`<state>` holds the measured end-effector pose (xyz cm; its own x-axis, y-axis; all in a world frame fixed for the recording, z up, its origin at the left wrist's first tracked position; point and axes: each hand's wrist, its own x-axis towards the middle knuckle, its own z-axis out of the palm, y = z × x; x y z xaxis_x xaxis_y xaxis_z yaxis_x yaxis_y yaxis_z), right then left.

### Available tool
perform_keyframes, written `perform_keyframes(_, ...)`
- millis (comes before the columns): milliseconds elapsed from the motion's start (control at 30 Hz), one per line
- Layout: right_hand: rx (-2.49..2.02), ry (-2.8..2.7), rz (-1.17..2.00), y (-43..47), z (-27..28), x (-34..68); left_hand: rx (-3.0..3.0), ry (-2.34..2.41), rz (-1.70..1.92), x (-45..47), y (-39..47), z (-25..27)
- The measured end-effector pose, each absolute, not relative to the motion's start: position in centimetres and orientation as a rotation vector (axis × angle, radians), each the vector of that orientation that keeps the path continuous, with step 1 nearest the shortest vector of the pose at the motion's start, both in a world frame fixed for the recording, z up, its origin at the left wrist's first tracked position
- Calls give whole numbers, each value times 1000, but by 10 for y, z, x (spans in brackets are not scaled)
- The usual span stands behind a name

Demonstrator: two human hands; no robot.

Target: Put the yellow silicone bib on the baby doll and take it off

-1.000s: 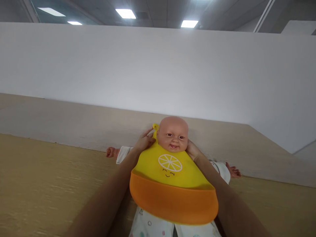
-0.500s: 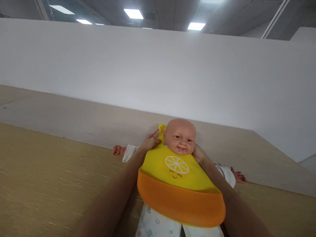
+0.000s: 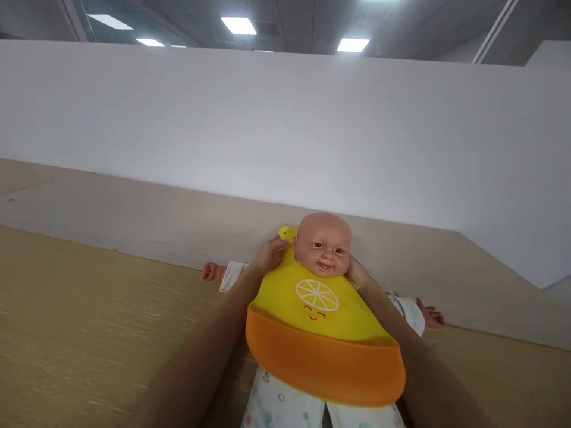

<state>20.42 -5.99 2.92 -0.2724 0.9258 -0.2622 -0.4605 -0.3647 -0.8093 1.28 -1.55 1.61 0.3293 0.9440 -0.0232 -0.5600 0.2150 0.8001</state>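
Note:
A baby doll (image 3: 322, 238) lies on its back with its arms spread, in white patterned clothes. Over its chest is a yellow bib (image 3: 285, 291) with a citrus slice, a smiling face and an orange catch pocket (image 3: 325, 362). My left hand (image 3: 269, 254) is closed on the bib's neck strap (image 3: 288, 233) beside the doll's head, at the left of the view. The strap's rounded yellow end sticks out above my fingers. My right hand (image 3: 357, 273) reaches in beside the doll's neck on the other side. Its fingers are hidden behind the head and neck.
The doll rests on a wood-toned surface (image 3: 89, 309), with a paler strip (image 3: 156, 208) farther back. A white partition (image 3: 267, 119) rises behind it. Ceiling lights show above the partition.
My left hand has shifted slightly at the strap, and the strap's end now points more to the left. My right hand stays by the neck. The view has shifted a little.

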Motion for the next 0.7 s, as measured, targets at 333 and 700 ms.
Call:
perform_keyframes(333,-983,-796,1756,-58,25,207,692,652,1159,15,-9,10)
perform_keyframes(700,-1005,-832,1749,-56,24,208,675,687,1267,15,-10,7)
